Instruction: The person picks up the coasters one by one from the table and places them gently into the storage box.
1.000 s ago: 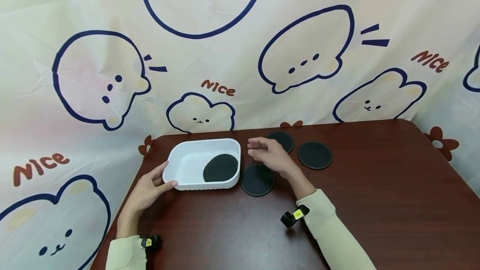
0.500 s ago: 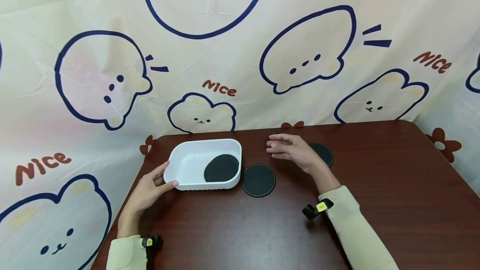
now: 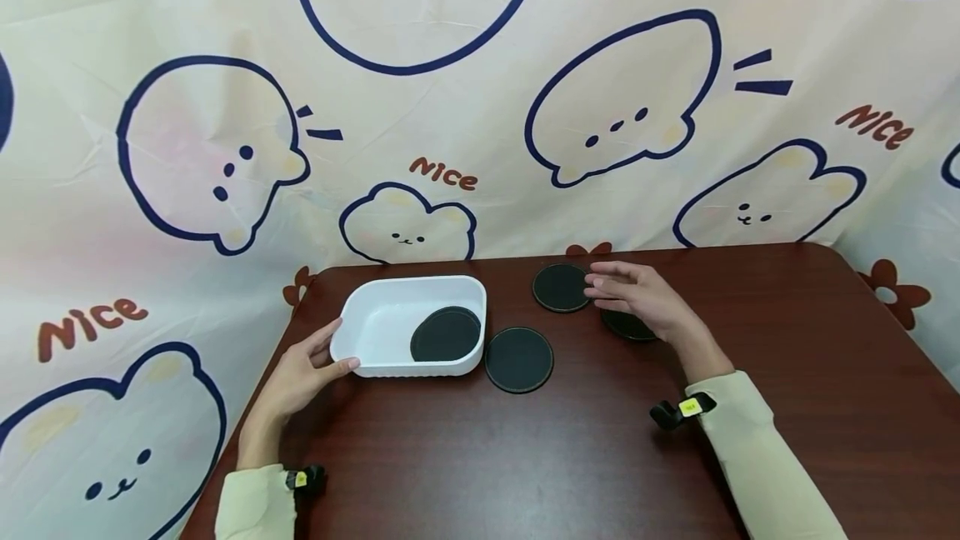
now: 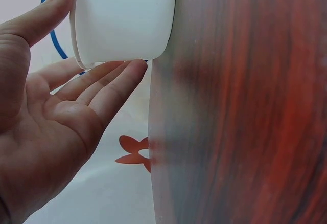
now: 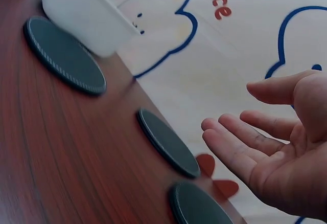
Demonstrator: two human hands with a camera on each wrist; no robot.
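Observation:
My left hand (image 3: 298,375) holds the left end of a white plastic box (image 3: 375,332), thumb at its front corner and fingers against the end wall. One dark round coaster (image 3: 446,334) leans inside the box at its right end. Beside the box's right front corner lies a second coaster (image 3: 519,360), and farther back a third coaster (image 3: 559,287). Over the rightmost coaster (image 3: 628,326) hovers my right hand (image 3: 648,300), fingers extended and holding nothing; it hides much of that coaster. In the right wrist view, the thumb and fingers (image 5: 230,150) are spread apart.
The brown wooden table (image 3: 480,457) ends at the back against a cloth (image 3: 495,215) printed with cartoon animals. A black wrist camera (image 3: 681,411) sits on the right sleeve, another camera (image 3: 306,480) on the left.
My right hand has moved right, from beside the box, across the back coaster, to above the rightmost one. The left hand and the box keep their place.

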